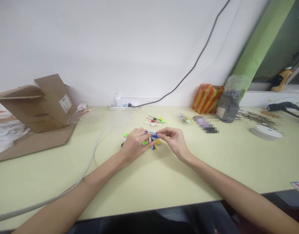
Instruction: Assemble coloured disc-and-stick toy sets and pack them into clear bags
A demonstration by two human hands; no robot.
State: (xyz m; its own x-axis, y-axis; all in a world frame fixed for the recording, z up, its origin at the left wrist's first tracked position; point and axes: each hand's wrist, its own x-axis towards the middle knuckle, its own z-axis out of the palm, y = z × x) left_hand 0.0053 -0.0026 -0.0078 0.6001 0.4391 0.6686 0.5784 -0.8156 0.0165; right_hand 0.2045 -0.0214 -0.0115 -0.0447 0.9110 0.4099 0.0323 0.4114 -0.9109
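Note:
A thin blue plastic stick point(151, 132) spans the gap between my two hands, low over the middle of the table. My right hand point(175, 143) pinches its right end between thumb and fingertips. My left hand point(136, 143) is closed at the other end, its thumb reaching toward a blue round piece point(155, 136) just below the stick. Under and beside my left hand lies a small pile of coloured plastic parts, among them a green piece point(126, 135) and a yellow piece point(158, 142). My left hand covers much of this pile.
Beyond my hands lie coloured sticks with round ends point(155, 120) and a small clear packet point(184, 118). A cardboard box point(47, 107) stands left, a striped bag point(205, 99) and white spool point(266, 132) right. A grey cable point(88, 169) crosses my left forearm; a power strip point(123, 107) sits by the wall.

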